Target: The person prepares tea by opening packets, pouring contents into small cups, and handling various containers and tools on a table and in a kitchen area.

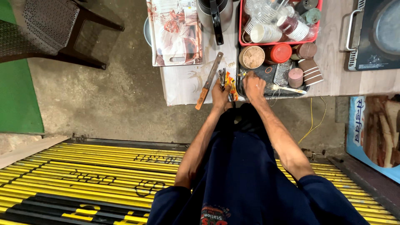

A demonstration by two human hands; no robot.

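Both hands are at the near edge of the table (183, 89). Left hand (220, 96) is closed in a pinch around a small crinkled orange-and-silver foil packet (228, 84), held upright just above the table edge. Right hand (253, 85) rests knuckles-up on the rim of the black rectangular tray (266, 73), fingers curled; whether it pinches the top of the packet I cannot tell.

Handling, as I judge it: the packet is very light, soft and limp, with a slick foil skin that creases easily. It is best taken by a flat seam or corner, not the bulging middle, which would squeeze the contents.

Just left of the packet lies a long flat steel knife with an orange-brown wooden handle (209, 80), the handle overhanging the edge. On the tray stand a round wooden-topped jar (251, 56), a red-lidded jar (280, 53), a metal grater (283, 72) and a fork (285, 88). Beyond sits a red plastic crate of cups (277, 42).
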